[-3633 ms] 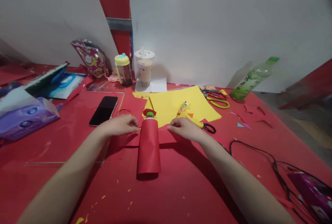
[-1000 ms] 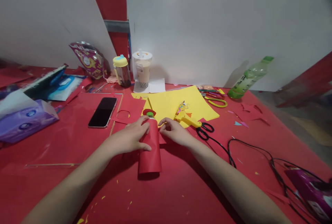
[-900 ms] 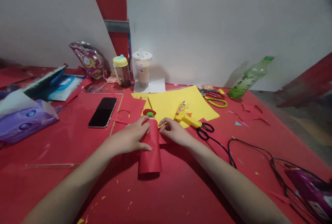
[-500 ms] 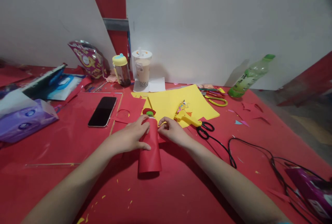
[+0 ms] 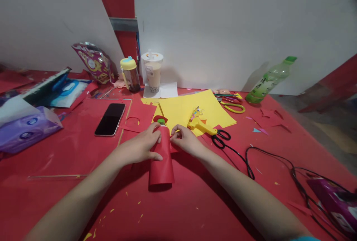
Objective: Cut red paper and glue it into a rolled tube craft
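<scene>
A bottle with a green cap lies wrapped in red paper, its cap end pointing away from me. My left hand is around the paper's left side, thumb and fingers resting on top of it. At the right edge of the paper, near the cap end, my right hand has thumb and index finger pinched together; whatever sits between them is too small to make out. Just behind is a yellow sheet, with a yellow glue gun and black-handled scissors to the right.
A phone and a purple tissue pack lie at left. Toward the back stand a snack bag, a yellow-lidded bottle, a drink cup and a green bottle. A black cable runs across the right.
</scene>
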Available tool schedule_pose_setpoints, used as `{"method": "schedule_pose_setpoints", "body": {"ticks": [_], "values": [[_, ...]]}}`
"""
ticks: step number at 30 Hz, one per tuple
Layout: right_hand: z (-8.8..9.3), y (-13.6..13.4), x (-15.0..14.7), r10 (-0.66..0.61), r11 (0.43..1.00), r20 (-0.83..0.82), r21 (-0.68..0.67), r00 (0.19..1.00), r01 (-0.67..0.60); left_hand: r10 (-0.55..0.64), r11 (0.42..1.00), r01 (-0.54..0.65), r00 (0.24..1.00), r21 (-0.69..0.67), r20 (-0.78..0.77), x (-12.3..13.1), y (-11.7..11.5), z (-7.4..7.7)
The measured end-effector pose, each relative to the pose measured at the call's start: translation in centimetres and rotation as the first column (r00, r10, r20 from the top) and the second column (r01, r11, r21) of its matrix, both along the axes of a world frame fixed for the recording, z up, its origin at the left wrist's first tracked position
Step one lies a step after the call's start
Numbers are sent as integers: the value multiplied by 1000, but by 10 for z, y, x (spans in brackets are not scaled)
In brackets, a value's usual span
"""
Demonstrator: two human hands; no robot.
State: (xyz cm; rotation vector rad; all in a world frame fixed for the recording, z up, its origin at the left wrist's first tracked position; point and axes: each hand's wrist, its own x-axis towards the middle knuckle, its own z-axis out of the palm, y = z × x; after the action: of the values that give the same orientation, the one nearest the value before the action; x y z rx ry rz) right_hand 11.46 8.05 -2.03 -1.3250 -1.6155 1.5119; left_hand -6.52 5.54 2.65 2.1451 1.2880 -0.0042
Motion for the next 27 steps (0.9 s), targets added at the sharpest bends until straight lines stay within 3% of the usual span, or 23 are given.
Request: {"method": "schedule_pose_setpoints", "body": {"ticks": [8, 15, 21, 25, 27], "values": [[7, 6, 17, 186, 982, 210, -79, 960, -173, 9, 1000, -9, 1000, -12, -11, 1, 0, -1], [6, 2, 14, 241, 960, 125, -176, 962, -217, -4, 1000, 4, 1000, -19, -7, 1, 0, -1], [7, 4, 17, 228, 968, 321, 22, 919, -248, -31, 1000, 31, 991, 2, 131, 2, 2, 4], [12, 2, 20, 58, 950, 446, 250, 893, -186, 55, 998, -55, 963, -8, 265, 1, 8, 10], [16, 0, 21, -16, 894, 477, 400, 878, -201, 84, 996, -74, 944, -42, 319, 0, 9, 13]]}}
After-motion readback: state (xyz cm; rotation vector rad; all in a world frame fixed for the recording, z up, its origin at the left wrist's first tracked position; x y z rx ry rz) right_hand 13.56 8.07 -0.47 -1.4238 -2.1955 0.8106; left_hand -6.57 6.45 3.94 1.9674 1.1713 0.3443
